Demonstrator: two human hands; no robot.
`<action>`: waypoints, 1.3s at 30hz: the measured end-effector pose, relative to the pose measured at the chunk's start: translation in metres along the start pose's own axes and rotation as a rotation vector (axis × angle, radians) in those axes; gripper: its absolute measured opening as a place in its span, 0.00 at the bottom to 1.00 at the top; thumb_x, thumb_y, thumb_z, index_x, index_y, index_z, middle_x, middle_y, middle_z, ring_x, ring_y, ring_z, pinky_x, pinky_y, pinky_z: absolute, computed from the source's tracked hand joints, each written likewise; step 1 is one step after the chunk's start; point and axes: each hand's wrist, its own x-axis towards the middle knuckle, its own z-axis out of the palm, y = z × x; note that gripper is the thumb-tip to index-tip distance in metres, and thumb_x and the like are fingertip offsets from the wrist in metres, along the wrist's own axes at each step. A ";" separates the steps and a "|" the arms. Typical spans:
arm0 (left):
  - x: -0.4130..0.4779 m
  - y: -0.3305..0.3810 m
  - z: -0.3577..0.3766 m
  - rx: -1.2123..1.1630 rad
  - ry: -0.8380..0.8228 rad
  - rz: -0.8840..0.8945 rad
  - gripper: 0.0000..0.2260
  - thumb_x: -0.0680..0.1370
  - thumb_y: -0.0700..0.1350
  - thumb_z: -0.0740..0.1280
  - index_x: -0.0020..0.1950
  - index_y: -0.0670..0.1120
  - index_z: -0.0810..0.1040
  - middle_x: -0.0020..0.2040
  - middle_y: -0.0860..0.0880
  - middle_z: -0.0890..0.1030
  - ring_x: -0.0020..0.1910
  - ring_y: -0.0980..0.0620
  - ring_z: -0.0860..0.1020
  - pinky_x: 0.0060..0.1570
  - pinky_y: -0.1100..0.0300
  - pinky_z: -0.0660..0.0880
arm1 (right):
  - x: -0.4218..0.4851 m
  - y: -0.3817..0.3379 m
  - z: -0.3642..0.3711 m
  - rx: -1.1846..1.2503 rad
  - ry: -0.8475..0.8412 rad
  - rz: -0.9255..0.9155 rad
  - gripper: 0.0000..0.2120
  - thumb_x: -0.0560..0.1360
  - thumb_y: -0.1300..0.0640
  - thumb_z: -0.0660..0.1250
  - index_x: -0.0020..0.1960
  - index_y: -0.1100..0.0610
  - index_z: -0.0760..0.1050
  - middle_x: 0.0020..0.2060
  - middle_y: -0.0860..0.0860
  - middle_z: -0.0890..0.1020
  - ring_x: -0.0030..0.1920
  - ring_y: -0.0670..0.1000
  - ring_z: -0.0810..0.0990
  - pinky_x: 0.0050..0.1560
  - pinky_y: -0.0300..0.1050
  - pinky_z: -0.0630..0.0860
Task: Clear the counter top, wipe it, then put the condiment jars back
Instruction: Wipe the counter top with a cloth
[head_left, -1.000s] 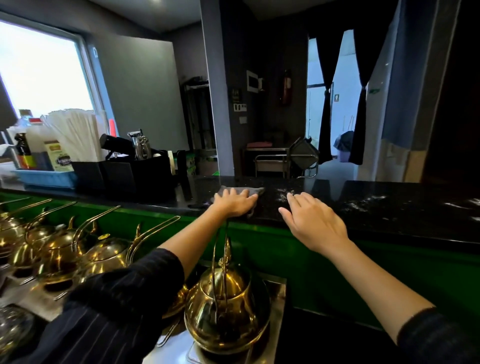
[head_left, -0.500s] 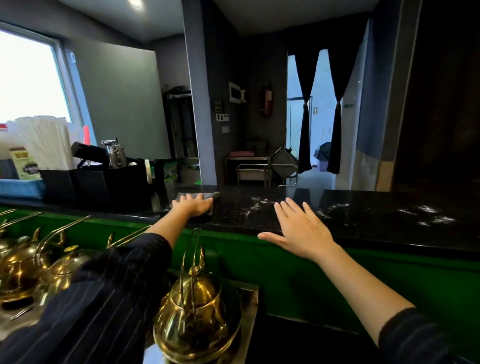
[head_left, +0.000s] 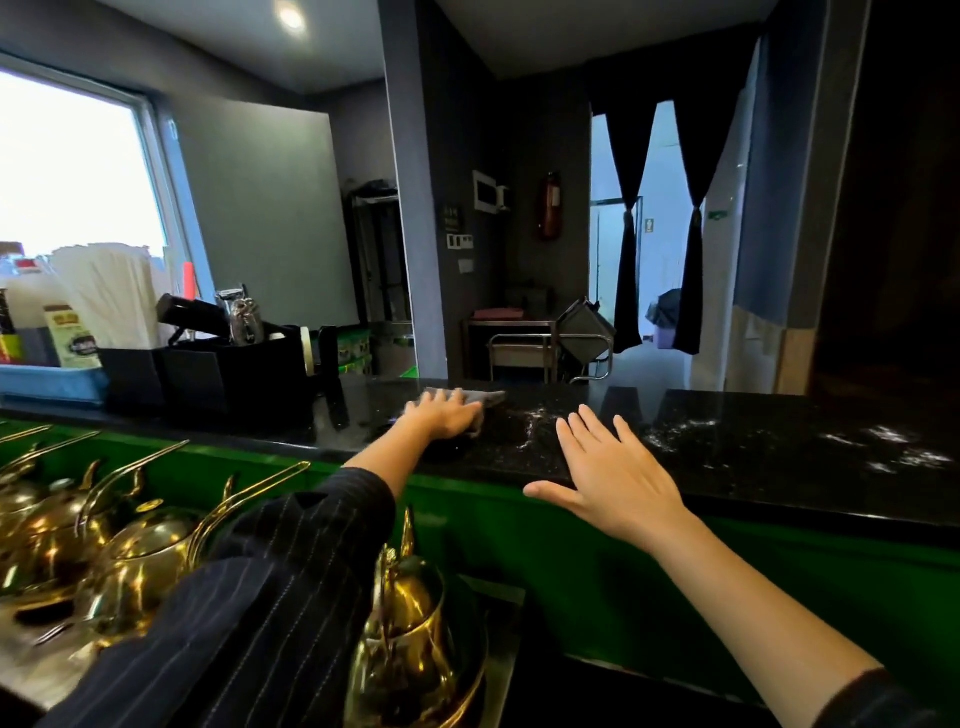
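Two hands out on the table (head_left: 769, 483), a slab of black polished stone flecked with pale specks. Toward the far edge, left hand (head_left: 444, 418) laid flat on a crumpled grey cloth (head_left: 491, 397), fingers straight and close together, pressing rather than gripping. At the near edge, right hand (head_left: 618, 478) palm down, fingers fanned wide and released, holding nothing. Between and beyond the hands, whitish streaks (head_left: 532, 423) smeared across the gloss, more toward the right end. At the left end, square matte black boxes (head_left: 208, 374) with a shiny metal pot (head_left: 244, 317) inside, and next to them a blue plastic tray (head_left: 47, 382) of bottles and cartons (head_left: 67, 332), probably the condiment containers, labels too blurred to read. Below the near edge, a smooth green front panel (head_left: 597, 571) and rounded, mirror-bright brass kettles (head_left: 410, 623) with long curved handles.
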 end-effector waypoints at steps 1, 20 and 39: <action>0.007 -0.018 -0.001 -0.016 0.016 -0.057 0.29 0.81 0.61 0.46 0.78 0.49 0.51 0.79 0.44 0.52 0.77 0.41 0.51 0.73 0.40 0.49 | 0.000 0.000 0.001 0.007 0.006 0.001 0.51 0.69 0.25 0.37 0.78 0.61 0.46 0.78 0.56 0.51 0.78 0.52 0.43 0.77 0.56 0.47; 0.071 0.063 -0.003 0.026 -0.091 0.115 0.24 0.81 0.60 0.46 0.77 0.59 0.51 0.79 0.45 0.51 0.77 0.38 0.50 0.72 0.35 0.48 | 0.007 0.001 0.003 -0.072 0.059 -0.005 0.50 0.70 0.27 0.34 0.78 0.63 0.50 0.77 0.57 0.55 0.78 0.55 0.43 0.75 0.61 0.45; 0.099 0.070 0.001 0.009 -0.094 -0.063 0.27 0.77 0.62 0.50 0.77 0.62 0.51 0.78 0.41 0.53 0.76 0.36 0.52 0.71 0.34 0.51 | 0.008 0.002 0.004 -0.083 0.051 -0.003 0.48 0.72 0.28 0.38 0.77 0.64 0.48 0.77 0.59 0.54 0.78 0.56 0.43 0.75 0.60 0.45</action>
